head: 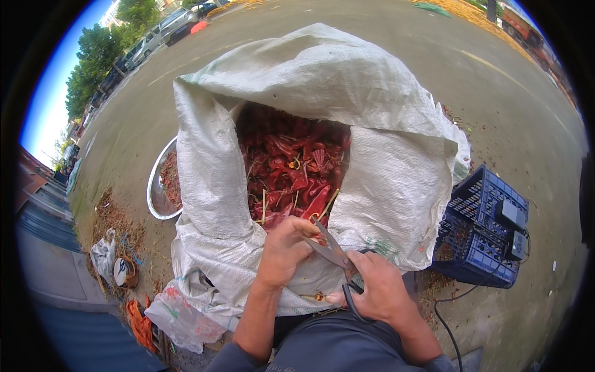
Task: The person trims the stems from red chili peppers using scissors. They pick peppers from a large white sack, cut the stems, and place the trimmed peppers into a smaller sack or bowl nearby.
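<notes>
A large white woven sack (390, 186) stands before me with its top rolled outward around the opening. Dried red chili peppers (288, 162), several with pale stems, fill its inside. My left hand (286, 251) is at the sack's near rim, fingers pinched on a chili pepper (320, 238) that the fingers and blades mostly hide. In my right hand (376, 283) is a pair of scissors (334, 253) with black handles. Their blades are parted and point up and left, reaching the left fingertips. A small stem cap (319, 296) lies on the sack cloth by my right thumb.
Left of the sack sits a metal basin (155, 204) of reddish scraps. A blue plastic crate (492, 251) stands to the right, carrying small electrical boxes and a black cable (439, 316). A clear plastic bag (186, 321) and an orange cloth (140, 325) lie at lower left.
</notes>
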A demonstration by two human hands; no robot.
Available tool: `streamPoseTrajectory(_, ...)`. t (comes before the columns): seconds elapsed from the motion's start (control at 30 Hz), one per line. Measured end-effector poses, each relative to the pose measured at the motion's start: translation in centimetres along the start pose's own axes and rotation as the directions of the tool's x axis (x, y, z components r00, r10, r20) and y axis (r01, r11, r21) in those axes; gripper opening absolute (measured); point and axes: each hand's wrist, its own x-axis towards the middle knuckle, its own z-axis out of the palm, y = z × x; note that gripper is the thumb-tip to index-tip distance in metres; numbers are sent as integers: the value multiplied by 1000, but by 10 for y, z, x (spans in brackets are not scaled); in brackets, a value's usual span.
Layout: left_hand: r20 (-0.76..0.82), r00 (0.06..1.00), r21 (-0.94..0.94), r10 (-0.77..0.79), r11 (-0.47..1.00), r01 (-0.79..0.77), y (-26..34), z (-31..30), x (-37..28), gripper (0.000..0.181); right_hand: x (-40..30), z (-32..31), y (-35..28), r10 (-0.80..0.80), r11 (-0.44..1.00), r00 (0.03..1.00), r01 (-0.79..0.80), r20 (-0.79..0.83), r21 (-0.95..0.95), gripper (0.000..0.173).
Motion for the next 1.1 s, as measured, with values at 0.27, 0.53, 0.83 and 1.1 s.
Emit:
streamPoseTrajectory(0.27,72,993,29,-89,996,87,-2,4,3,23,-10,6,5,22,998,999,-25,-44,-57,78)
streamPoseTrajectory(0.53,69,989,-6,-133,991,134,-10,12,7,20,-19,21,11,-39,968,980,-12,-194,-252,69)
streamPoseTrajectory(0.83,-11,1000,167,6,986,-4,3,18,9,18,-24,32,27,98,987,972,-68,-212,146,62)
streamPoseTrajectory(1.1,-67,884,970,462,239,-51,28,-24,83,35,-37,19,31,128,883,980,-181,-150,-433,68)
